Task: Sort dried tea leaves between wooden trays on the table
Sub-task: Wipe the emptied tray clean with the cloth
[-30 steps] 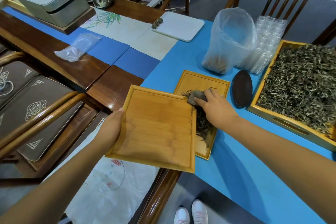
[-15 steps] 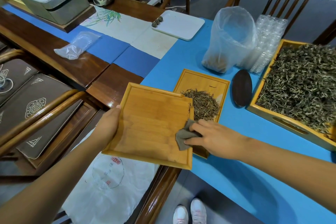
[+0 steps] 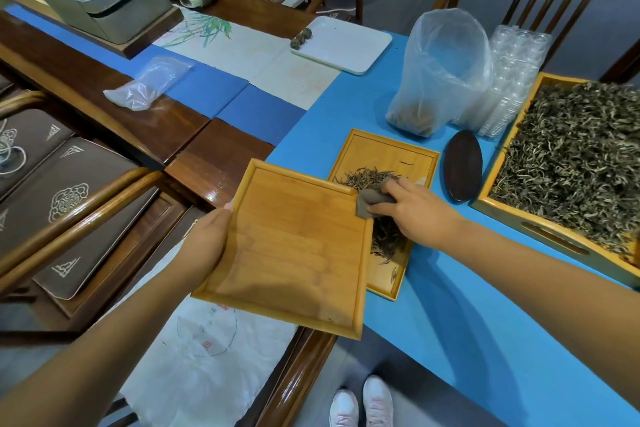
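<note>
My left hand (image 3: pixel 207 243) grips the left edge of a bare square wooden tray (image 3: pixel 294 253), held tilted above the table's edge and overlapping a smaller wooden tray (image 3: pixel 391 156). That smaller tray lies flat on the blue cloth and holds a pile of dried tea leaves (image 3: pixel 367 178). My right hand (image 3: pixel 415 210) pinches a small grey cloth (image 3: pixel 372 201) at the upper right corner of the held tray, above the leaves. A big wooden tray (image 3: pixel 540 222) heaped with tea leaves (image 3: pixel 581 163) stands at the right.
A dark oval scoop (image 3: pixel 463 165) lies between the small and big trays. Behind stand a clear plastic bag (image 3: pixel 440 73), stacked clear cups (image 3: pixel 516 69) and a white tray (image 3: pixel 343 43) with tea balls. Chairs stand left and behind; my shoes (image 3: pixel 360 406) show below.
My right hand with the grey cloth swept down along the held tray's right side, then came back up to its upper right corner. The left hand kept the tray nearly still.
</note>
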`<state>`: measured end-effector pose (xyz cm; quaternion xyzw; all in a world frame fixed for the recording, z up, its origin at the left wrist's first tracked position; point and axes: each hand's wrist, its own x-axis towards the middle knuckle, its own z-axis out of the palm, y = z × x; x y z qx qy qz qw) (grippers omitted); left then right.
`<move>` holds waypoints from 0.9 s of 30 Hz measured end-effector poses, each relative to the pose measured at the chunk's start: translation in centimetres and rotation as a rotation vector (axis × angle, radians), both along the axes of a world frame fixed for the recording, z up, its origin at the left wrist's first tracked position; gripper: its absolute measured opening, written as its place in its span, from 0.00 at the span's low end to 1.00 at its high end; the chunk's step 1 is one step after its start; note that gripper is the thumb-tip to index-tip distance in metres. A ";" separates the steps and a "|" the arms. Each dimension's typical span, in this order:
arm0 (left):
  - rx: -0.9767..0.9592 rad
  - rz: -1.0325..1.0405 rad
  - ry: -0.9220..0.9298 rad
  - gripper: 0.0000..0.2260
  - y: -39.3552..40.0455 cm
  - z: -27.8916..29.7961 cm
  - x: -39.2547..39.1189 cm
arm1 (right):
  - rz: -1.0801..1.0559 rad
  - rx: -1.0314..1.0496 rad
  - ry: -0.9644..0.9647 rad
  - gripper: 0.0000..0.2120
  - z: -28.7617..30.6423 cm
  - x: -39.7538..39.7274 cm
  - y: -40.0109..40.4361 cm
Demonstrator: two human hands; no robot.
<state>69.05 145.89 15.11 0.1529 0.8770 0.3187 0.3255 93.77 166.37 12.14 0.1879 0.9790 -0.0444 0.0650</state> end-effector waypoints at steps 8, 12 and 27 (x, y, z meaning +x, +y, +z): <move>0.012 0.011 -0.055 0.16 -1.1 0.4 -0.6 | -0.159 -0.012 0.067 0.23 0.6 -0.2 1.2; 0.009 0.024 -0.071 0.18 -1.0 0.2 -0.6 | -0.166 -0.073 0.037 0.24 0.8 -0.3 0.6; 0.052 0.150 -0.130 0.12 0.1 -0.8 0.0 | -0.250 -0.150 0.094 0.25 1.0 0.6 -0.2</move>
